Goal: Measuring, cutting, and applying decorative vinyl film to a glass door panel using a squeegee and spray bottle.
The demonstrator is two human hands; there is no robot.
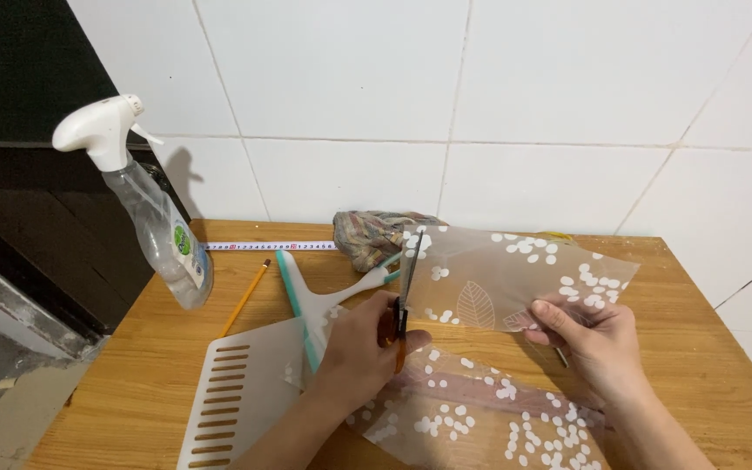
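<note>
— What sort of place was it?
— A home, most likely a kitchen or utility corner. Large white wall tiles with grey grout ran behind a wooden table set against them.
— Anything else pointing that way?
— Household cleaning gear lay about: a clear spray bottle with a white trigger, a squeegee, a bundled cloth. A dark cabinet stood on the left
</note>
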